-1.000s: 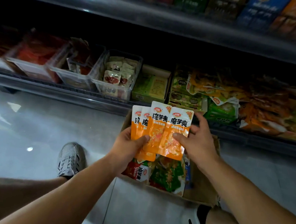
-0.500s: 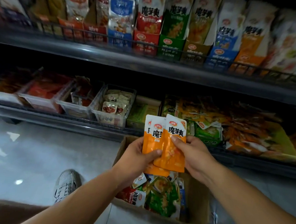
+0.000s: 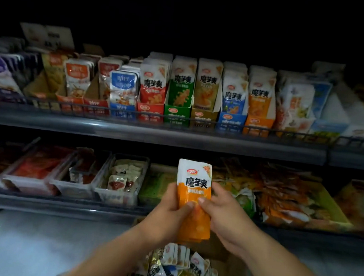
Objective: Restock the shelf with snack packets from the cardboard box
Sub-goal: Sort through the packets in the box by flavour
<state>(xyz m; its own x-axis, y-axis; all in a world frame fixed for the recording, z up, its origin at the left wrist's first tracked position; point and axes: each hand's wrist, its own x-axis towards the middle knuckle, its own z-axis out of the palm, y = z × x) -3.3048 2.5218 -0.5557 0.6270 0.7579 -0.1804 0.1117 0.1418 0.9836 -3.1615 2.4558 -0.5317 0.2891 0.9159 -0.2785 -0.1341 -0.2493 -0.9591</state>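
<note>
A squared-up stack of orange-and-white snack packets [image 3: 196, 190] stands upright in front of the lower shelf. My left hand [image 3: 166, 216] grips its left edge with the thumb on the front. My right hand [image 3: 226, 217] grips the right edge, thumb also on the front. Below my hands the cardboard box [image 3: 233, 274] sits on the floor, with several mixed packets [image 3: 177, 268] in it. On the upper shelf [image 3: 155, 133], an orange display carton [image 3: 259, 109] holds matching orange packets.
The upper shelf carries a row of upright display cartons in red [image 3: 152, 90], green [image 3: 179, 93], yellow [image 3: 207, 93] and blue [image 3: 232, 100]. The lower shelf holds clear plastic bins [image 3: 119, 180] at left and loose bags [image 3: 282, 196] at right. Pale floor [image 3: 21, 244] lies at left.
The fanned orange packets have been gathered into one neat stack between both hands. My view has tilted up, so the upper shelf now shows in full.
</note>
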